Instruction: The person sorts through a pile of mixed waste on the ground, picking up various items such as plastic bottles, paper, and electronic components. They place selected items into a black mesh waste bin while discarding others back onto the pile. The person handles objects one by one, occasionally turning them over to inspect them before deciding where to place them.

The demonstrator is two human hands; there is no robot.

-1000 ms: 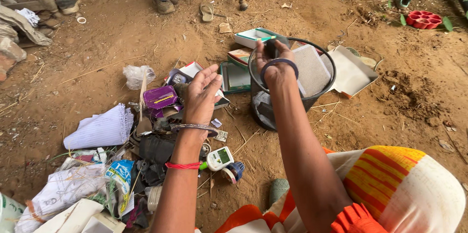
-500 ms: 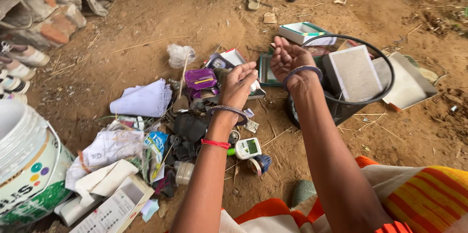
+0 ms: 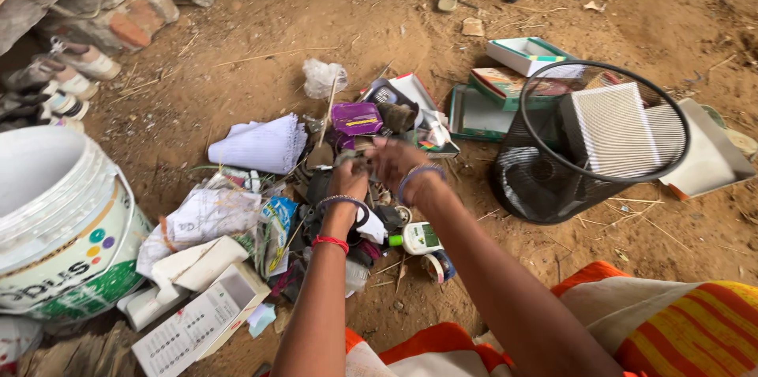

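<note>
My left hand (image 3: 346,181) and my right hand (image 3: 397,161) meet low over a heap of rubbish on the dirt ground. Their fingertips close together on a small dark object (image 3: 353,157), which is blurred by motion. Both wrists wear bangles, and the left also has a red thread. Just beyond the hands lies a purple pouch (image 3: 357,118), with a folded stack of white paper (image 3: 262,145) to its left. A small white device with a green screen (image 3: 419,237) lies under my right forearm.
A black mesh wastebasket (image 3: 545,187) holding a white mesh panel (image 3: 614,129) stands to the right, with green and white boxes (image 3: 527,55) behind it. A large white bucket (image 3: 55,227) is at the left, near shoes (image 3: 75,61) and bricks (image 3: 118,18). A printed carton (image 3: 197,322) lies close by.
Both hands have dropped from open and raised near the basket down to the heap, and closed together on something. The view has shifted left, bringing the bucket in.
</note>
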